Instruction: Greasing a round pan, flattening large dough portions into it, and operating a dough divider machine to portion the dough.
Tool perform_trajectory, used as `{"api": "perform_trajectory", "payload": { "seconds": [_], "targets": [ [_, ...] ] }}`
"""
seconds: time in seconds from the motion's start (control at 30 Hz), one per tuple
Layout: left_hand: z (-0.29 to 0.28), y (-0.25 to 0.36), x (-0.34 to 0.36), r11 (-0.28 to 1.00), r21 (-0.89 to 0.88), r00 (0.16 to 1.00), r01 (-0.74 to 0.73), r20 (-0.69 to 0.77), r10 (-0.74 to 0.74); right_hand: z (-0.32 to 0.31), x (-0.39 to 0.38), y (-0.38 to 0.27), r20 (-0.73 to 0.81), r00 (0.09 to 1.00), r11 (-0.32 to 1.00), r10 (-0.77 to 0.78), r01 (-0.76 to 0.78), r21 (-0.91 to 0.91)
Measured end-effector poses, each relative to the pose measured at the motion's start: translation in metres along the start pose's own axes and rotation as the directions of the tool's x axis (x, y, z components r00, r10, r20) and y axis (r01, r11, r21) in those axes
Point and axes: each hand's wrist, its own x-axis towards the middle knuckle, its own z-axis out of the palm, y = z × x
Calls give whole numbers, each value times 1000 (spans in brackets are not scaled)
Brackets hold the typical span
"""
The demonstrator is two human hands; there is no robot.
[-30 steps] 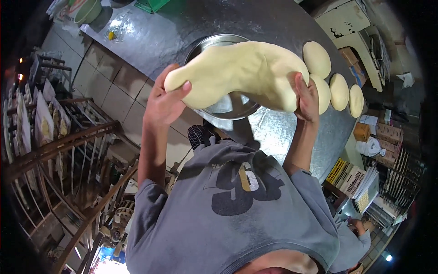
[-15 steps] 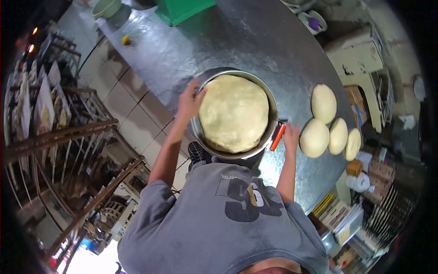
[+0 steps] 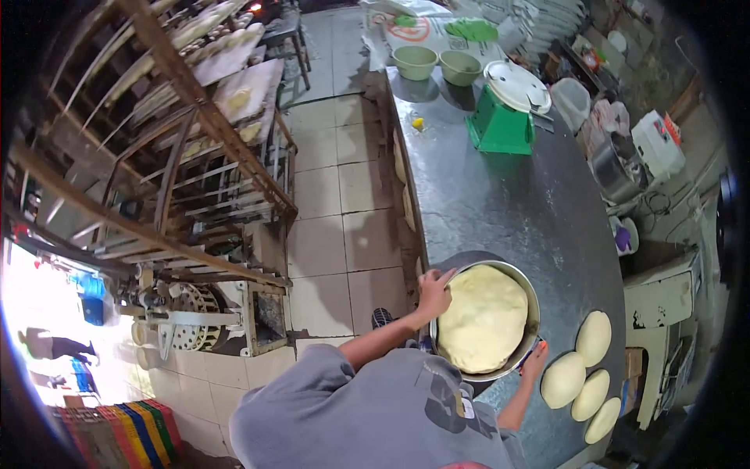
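Observation:
A large round metal pot [image 3: 534,303] stands on the table near my body, filled almost to its rim with a pale mass of dough [image 3: 483,319]. My left hand [image 3: 435,295] holds the pot's left side, its thumb and forefinger at the rim. On the right side my right hand [image 3: 534,360] is closed round the pot's orange handle, which it mostly covers. Just right of that hand lie several smooth dough balls, the nearest dough ball [image 3: 562,380] among them.
Farther along the metal table [image 3: 508,203] stand a green scale [image 3: 501,121] and two bowls, one a pale green bowl [image 3: 415,62]. A small yellow object [image 3: 418,123] lies near the left edge. Left across the tiled floor [image 3: 320,242] is a rack [image 3: 234,156] with trays.
My view has swung leftward, bringing the scale, bowls and more floor into sight. My right hand, open beside the orange handle before, has closed on it. My left hand stays at the rim.

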Motion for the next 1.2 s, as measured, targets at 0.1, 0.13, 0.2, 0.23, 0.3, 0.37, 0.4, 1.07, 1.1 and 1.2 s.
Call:
{"api": "perform_trajectory", "payload": {
  "seconds": [0.1,0.13,0.2,0.23,0.3,0.37,0.4,1.07,1.1,1.2],
  "targets": [
    [-8,-15,-60,924,-165,917,345,-153,-370,-5,10,-11,120,992,999,-38,40,-16],
    [-14,-28,-75,835,-269,873,480,49,-486,-7,15,-13,269,962,996,53,-69,49],
    [-26,-47,-106,680,-442,810,585,348,-471,7,14,-1,200,979,982,28,-64,176],
    [-35,-55,-127,620,-543,823,567,410,-393,13,9,1,246,969,992,8,-38,118],
    [-59,-81,-169,425,-686,796,591,412,-443,22,-30,-43,468,880,971,83,-176,160],
    [-91,-95,-211,424,-691,785,586,354,-508,17,-82,-89,638,755,894,149,-379,240],
    [-106,-101,-235,177,-782,733,598,444,-514,16,-103,-96,697,700,875,156,-425,230],
    [-345,-313,-696,132,-974,339,186,-62,-939,195,-593,-111,758,627,957,-181,289,-10],
    [-372,-303,-695,170,-962,355,213,-86,-931,226,-602,-77,737,641,956,-213,293,21],
    [-414,-348,-721,210,-913,340,351,-85,-937,221,-674,-110,795,605,993,49,56,-104]
  ]
}}
